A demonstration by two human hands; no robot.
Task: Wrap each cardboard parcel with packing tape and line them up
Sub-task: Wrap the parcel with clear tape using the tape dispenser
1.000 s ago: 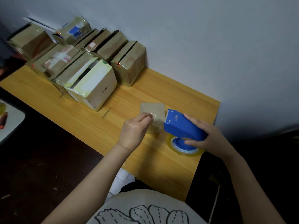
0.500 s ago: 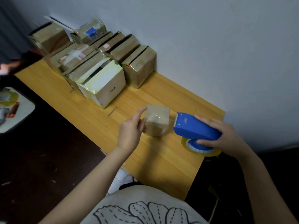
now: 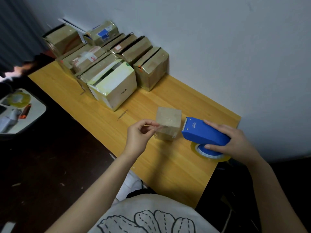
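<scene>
On a wooden tabletop [image 3: 168, 165] set against a pale wall, a small cardboard cube [image 3: 168, 126] was seen near the right end, resting flat, with one vertical edge turned toward the viewer. No long axis was shown by it; its sides looked about equal. Clear film glinted on its top and near faces.

The left hand [image 3: 138, 135] was held just beside the cube's left face, thumb and forefinger pinched together, seemingly on a loose end of clear tape that ran to the cube, though the tape was too transparent for this to be certain. The right hand [image 3: 235, 142] was closed around a blue dispenser [image 3: 204, 132], whose toothed cutter pointed left at the cube, just apart from its right face. The dispenser's long axis ran left to right across the tabletop, and its yellowish roll [image 3: 208, 154] was pressed against the wood.

Further back, taped boxes [image 3: 117, 64] were packed together in rows beside the wall, well apart from the cube.

The cube was judged light and stiff, easily slid or tipped by a pull on the tape, and slick where film covered it. It would best be steadied from above or gripped across two opposite faces.
</scene>
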